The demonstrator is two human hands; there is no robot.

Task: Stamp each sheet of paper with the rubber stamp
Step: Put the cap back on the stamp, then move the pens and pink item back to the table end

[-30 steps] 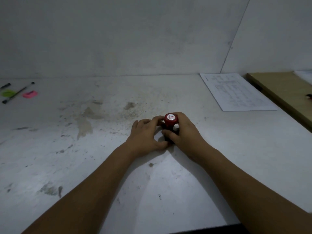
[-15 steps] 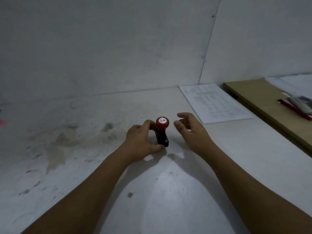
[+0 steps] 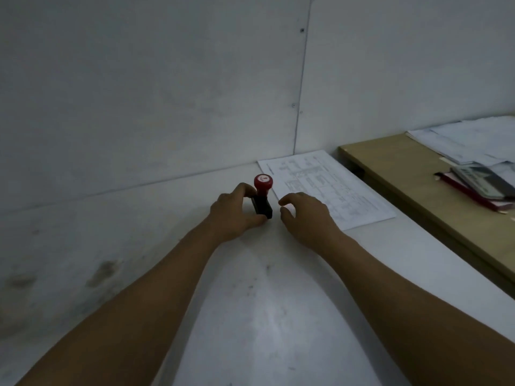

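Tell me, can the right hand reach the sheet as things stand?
Probably yes: the right hand is open and empty beside the sheet, with nothing between them. The left hand holds the stamp on the other side.

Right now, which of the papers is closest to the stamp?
The single printed sheet lying flat on the white table, right beside the rubber stamp and the right hand. The other papers sit piled on the brown desk, farther right.
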